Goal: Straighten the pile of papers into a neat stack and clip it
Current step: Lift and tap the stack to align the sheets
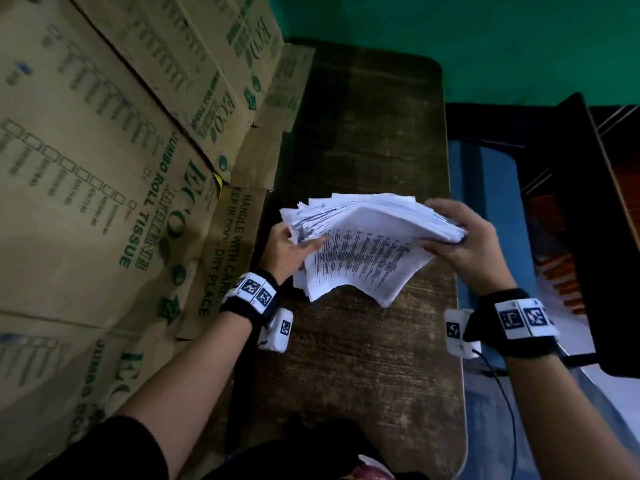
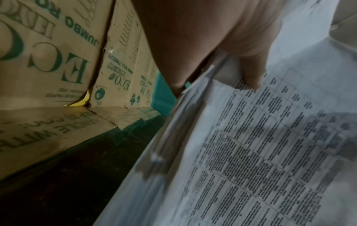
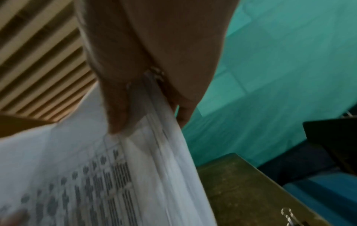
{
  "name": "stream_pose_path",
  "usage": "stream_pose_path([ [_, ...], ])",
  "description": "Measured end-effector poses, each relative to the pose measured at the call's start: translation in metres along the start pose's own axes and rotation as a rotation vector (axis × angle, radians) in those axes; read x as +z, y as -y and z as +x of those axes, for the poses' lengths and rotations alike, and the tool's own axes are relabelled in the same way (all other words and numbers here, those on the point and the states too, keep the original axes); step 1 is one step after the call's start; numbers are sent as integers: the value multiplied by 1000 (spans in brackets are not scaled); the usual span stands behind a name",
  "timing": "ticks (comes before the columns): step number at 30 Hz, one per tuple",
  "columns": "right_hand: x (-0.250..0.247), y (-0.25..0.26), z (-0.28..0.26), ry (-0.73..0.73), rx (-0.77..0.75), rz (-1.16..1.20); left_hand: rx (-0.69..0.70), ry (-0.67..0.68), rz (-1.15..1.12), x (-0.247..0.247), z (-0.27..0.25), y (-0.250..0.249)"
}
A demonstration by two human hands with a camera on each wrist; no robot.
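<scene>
Dim, greenish light; motion-blurred wrist views, wide-angle bending at edges.

Printed cardboard boxes point(image 1: 104, 161) left of the dark wooden table point(image 1: 363, 358), green wall point(image 1: 485, 43) behind.

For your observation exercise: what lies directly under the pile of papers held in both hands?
Under the pile of papers, gripped by the left hand and right hand, only the dark wooden table shows. Whatever lies on the table beneath the sheets is hidden.
</scene>
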State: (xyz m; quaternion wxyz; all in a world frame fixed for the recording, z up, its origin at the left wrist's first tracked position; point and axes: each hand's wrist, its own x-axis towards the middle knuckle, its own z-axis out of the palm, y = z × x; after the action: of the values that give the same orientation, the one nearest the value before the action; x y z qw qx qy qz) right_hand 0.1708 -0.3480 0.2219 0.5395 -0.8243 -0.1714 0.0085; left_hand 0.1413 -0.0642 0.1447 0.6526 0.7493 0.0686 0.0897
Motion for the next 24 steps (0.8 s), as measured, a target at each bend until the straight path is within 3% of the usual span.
stream_pose_path([
  [3, -2, 4, 4, -111, -4, -35, 21, -30, -73, 4, -2, -11],
  [5, -9, 18, 8, -92, 0, -62, -17, -41, -137, 4, -3, -17],
  [11, -18, 23, 40, 311, 186, -590, -251, 79, -266, 0, -25, 3],
  [15, 13, -19, 55, 422, 248, -497, -433, 67, -280, 7, -47, 40],
  [19, 60, -67, 56, 520, 275, -570, -593, 102, -223, 11, -56, 64],
  [24, 90, -93, 55, 494, 366, -499, -700, 57, -165, 8, -57, 90],
])
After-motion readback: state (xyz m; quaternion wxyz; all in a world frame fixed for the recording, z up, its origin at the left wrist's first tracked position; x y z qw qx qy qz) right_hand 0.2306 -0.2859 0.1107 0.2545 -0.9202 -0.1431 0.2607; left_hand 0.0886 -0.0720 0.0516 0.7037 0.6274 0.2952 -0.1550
